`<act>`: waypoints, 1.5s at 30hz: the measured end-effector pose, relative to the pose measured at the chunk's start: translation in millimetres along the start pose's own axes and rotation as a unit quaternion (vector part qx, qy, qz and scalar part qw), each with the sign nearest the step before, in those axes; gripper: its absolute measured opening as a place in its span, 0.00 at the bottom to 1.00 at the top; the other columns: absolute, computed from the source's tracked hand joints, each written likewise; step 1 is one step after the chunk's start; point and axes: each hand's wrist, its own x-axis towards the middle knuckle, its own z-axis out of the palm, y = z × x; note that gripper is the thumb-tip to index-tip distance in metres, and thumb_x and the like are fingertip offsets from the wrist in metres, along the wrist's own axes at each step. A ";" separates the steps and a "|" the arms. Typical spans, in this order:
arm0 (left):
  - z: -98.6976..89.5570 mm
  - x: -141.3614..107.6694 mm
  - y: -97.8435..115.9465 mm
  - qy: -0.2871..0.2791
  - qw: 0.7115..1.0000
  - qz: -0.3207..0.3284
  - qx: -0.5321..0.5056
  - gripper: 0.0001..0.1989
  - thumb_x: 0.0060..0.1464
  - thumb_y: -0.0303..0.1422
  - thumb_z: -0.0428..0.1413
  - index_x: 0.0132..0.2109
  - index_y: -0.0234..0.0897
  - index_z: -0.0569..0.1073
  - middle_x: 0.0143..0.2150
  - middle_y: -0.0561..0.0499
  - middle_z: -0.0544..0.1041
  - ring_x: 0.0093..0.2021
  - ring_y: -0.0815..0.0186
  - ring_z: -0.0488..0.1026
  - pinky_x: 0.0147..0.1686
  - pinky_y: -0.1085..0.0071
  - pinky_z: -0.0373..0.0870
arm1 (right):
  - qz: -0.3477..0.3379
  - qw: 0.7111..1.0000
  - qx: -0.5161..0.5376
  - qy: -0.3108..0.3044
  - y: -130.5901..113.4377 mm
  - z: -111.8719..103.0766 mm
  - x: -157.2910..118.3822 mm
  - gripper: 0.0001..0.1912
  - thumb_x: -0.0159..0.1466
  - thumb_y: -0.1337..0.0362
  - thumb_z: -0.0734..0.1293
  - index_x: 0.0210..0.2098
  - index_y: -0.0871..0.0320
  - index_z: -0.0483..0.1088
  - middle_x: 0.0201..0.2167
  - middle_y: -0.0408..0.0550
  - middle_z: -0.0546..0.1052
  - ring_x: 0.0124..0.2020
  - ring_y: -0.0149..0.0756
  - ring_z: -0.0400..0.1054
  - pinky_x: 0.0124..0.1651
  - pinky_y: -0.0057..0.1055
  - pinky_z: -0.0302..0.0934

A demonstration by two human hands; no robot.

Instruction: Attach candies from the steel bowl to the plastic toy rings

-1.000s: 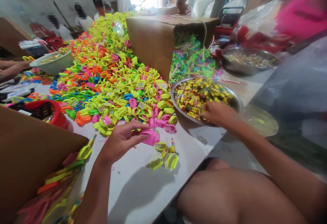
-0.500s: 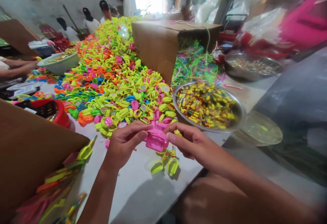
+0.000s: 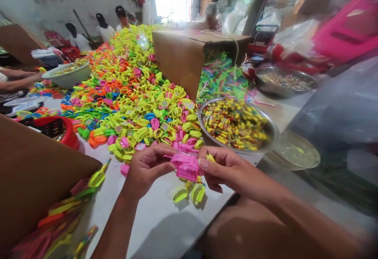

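Note:
Between my two hands is a pink plastic toy watch (image 3: 186, 167), its strap bent round into a loop. My left hand (image 3: 150, 169) pinches the left end of the strap between thumb and fingers. On the other side, my right hand (image 3: 223, 166) grips the watch's right edge, and a small yellow piece (image 3: 210, 157) shows among its fingers. Below the watch, yellow-green toy watches (image 3: 197, 194) lie on the white table (image 3: 159, 215). Just beyond my hands rises a large heap of toy watches (image 3: 141, 105), mostly yellow, with pink, orange, green and blue ones.
To the right stands a metal bowl (image 3: 202, 123) of small yellow pieces. A cardboard box (image 3: 177, 60) with stringy green and blue items sits behind it. At left are another cardboard box (image 3: 35, 184) and a red basket (image 3: 72, 131). A co-worker's arms (image 3: 22, 80) reach in at far left.
The pink watch and my right hand have shifted slightly right. The strap now appears drawn into a closed loop, seen more from the side. The view has tilted a little.

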 end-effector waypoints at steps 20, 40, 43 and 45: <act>6.4 -6.4 28.4 -0.074 0.939 0.204 0.267 0.13 0.59 0.26 0.70 0.51 0.42 0.87 0.43 0.47 0.84 0.41 0.65 0.83 0.42 0.74 0.81 | -0.029 0.988 -0.151 0.023 -13.3 8.0 -6.7 0.20 0.73 0.48 0.72 0.36 0.58 0.70 0.29 0.40 0.70 0.30 0.28 0.62 0.34 0.26 0.57; 17.9 -17.8 35.3 -0.079 0.767 0.359 0.526 0.18 0.61 0.17 0.64 0.57 0.25 0.78 0.50 0.37 0.82 0.55 0.57 0.81 0.59 0.63 0.80 | -0.034 0.983 -0.169 0.055 -11.8 6.7 -4.8 0.21 0.73 0.46 0.70 0.37 0.57 0.69 0.28 0.40 0.70 0.29 0.29 0.62 0.33 0.26 0.56; 17.4 -18.7 32.4 -0.087 0.759 0.362 0.533 0.19 0.60 0.17 0.65 0.59 0.24 0.78 0.51 0.36 0.82 0.57 0.55 0.80 0.60 0.60 0.80 | -0.039 0.982 -0.176 0.058 -12.3 6.8 -5.1 0.21 0.73 0.45 0.70 0.37 0.57 0.69 0.28 0.40 0.70 0.29 0.29 0.62 0.33 0.27 0.57; 17.4 -19.4 31.9 -0.088 0.753 0.371 0.537 0.20 0.60 0.17 0.65 0.59 0.23 0.78 0.51 0.36 0.82 0.57 0.54 0.80 0.61 0.59 0.80 | -0.044 0.980 -0.185 0.061 -13.1 7.4 -5.5 0.21 0.73 0.45 0.70 0.37 0.56 0.69 0.28 0.40 0.70 0.29 0.30 0.62 0.33 0.27 0.57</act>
